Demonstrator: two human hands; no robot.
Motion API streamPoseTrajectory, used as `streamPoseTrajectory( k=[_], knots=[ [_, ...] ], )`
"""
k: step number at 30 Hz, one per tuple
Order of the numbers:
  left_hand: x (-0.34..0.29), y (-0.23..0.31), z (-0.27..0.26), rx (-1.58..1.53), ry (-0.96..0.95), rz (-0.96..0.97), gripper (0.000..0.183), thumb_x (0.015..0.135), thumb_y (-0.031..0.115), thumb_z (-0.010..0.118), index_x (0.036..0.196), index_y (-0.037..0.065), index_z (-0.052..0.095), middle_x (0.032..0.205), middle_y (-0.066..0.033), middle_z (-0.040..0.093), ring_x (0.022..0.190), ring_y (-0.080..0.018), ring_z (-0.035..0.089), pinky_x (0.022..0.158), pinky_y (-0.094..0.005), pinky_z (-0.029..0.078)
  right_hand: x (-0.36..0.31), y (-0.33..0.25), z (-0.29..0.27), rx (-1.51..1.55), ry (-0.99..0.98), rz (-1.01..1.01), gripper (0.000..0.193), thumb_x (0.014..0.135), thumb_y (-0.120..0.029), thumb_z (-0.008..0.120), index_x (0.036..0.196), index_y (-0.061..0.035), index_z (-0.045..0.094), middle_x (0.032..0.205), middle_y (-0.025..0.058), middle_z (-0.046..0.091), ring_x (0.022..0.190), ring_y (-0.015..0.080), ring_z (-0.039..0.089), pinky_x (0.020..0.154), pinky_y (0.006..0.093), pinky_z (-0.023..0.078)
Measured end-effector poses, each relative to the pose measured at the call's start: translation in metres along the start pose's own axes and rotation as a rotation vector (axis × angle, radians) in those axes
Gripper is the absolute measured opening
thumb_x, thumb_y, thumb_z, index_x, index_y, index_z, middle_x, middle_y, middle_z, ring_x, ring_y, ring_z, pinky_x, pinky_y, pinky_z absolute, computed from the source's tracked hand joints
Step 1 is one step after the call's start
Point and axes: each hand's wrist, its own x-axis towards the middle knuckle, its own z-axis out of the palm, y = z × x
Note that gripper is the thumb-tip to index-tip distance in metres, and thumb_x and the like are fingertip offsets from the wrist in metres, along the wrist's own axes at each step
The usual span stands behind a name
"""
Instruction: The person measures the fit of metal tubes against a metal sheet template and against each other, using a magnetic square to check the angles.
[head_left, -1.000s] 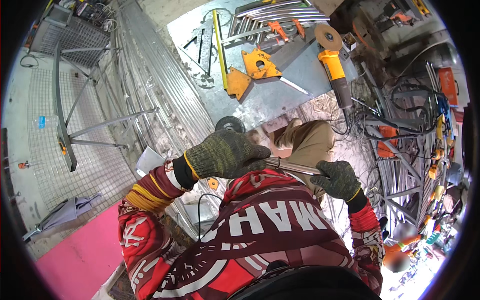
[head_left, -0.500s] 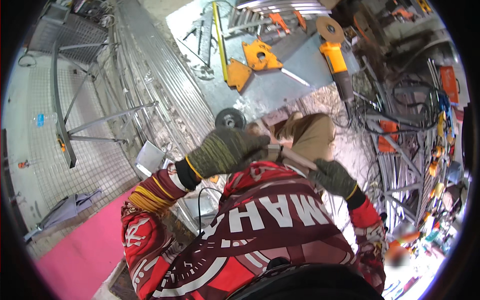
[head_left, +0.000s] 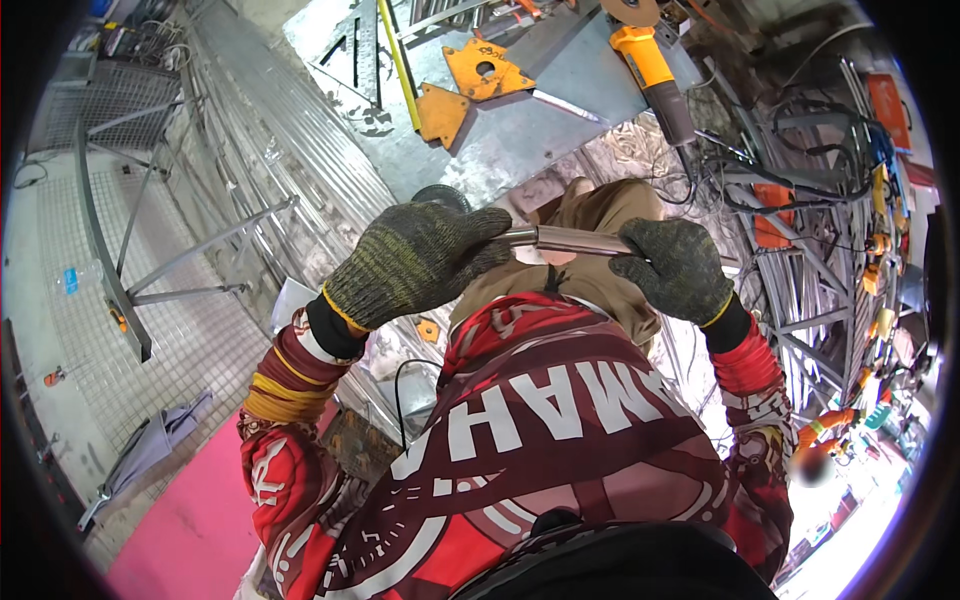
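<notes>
A shiny metal tube (head_left: 580,241), with a thinner section at its left, spans the gap between my hands, nearly level above my lap. My left hand (head_left: 418,258), in a dark green knit glove, is closed around the thinner end. The thicker end is gripped by my right hand (head_left: 680,268), gloved the same way. Just beyond my left glove a black round disc (head_left: 442,196) shows in part; whether it touches the glove I cannot tell. Both tube ends are hidden inside the gloves.
Ahead, a grey metal-topped table (head_left: 420,170) carries yellow magnetic welding squares (head_left: 487,70), a yellow angle grinder (head_left: 645,62) and a white marker (head_left: 567,106). Long metal profiles (head_left: 300,125) lie to the left, beside a metal frame (head_left: 105,235). Cables (head_left: 820,150) and steel bars crowd the right.
Both hands have moved up and away from my torso with the tube, which has gone from slanting down rightward to nearly level. The view has shifted, so the table sits higher in it.
</notes>
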Motion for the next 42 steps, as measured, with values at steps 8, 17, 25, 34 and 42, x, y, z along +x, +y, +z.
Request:
streamPoseTrajectory(
  k=[8,17,25,34,42],
  knots=[
    [0.005,0.001,-0.001,-0.168,-0.105,-0.080,0.038,0.096,0.035,0.067,0.121,0.006,0.068,0.101,-0.0202,0.070,0.089,-0.0390,0.069,0.078,-0.0456,0.056,0.013,-0.005,-0.011,-0.104,-0.092,-0.010,0.044,0.081,-0.037,0.080,0.109,-0.0045,0.073,0.094,0.0153,0.074,0.079,0.0346,0.071,0.071,0.0436,0.055],
    [0.012,-0.013,0.042,-0.789,0.285,-0.245,0.032,0.102,0.019,0.063,0.123,-0.005,0.060,0.097,-0.0091,0.066,0.084,-0.0126,0.066,0.073,-0.0294,0.055,0.025,-0.016,0.005,0.317,0.042,0.298,0.038,0.089,-0.021,0.075,0.121,-0.0020,0.065,0.092,0.0164,0.071,0.078,0.0333,0.070,0.069,0.0391,0.054],
    [0.041,0.014,0.010,-1.868,0.791,0.022,0.022,0.104,0.024,0.052,0.086,0.012,0.050,0.073,-0.0011,0.045,0.063,-0.0141,0.043,0.063,-0.0328,0.041,0.034,-0.038,0.026,0.483,0.018,0.353,0.031,0.088,-0.013,0.075,0.115,-0.0018,0.065,0.086,0.0157,0.068,0.074,0.0276,0.068,0.067,0.0373,0.052],
    [0.061,0.022,-0.008,-1.942,0.762,0.316,0.047,0.108,0.046,0.043,0.075,0.014,0.043,0.072,-0.0014,0.042,0.059,-0.0143,0.037,0.062,-0.0329,0.039,0.041,-0.055,0.029,0.618,0.042,0.328,0.025,0.089,-0.010,0.073,0.110,0.0004,0.066,0.080,0.0151,0.069,0.075,0.0273,0.072,0.065,0.0365,0.053],
    [0.058,0.026,-0.004,-1.746,0.736,0.280,0.044,0.107,0.045,0.047,0.076,0.014,0.044,0.069,-0.0010,0.040,0.053,-0.0134,0.037,0.048,-0.0299,0.040,0.039,-0.050,0.030,0.415,0.078,0.247,0.025,0.090,-0.016,0.073,0.107,0.0006,0.065,0.082,0.0185,0.068,0.075,0.0362,0.069,0.066,0.0427,0.052]
  ],
)
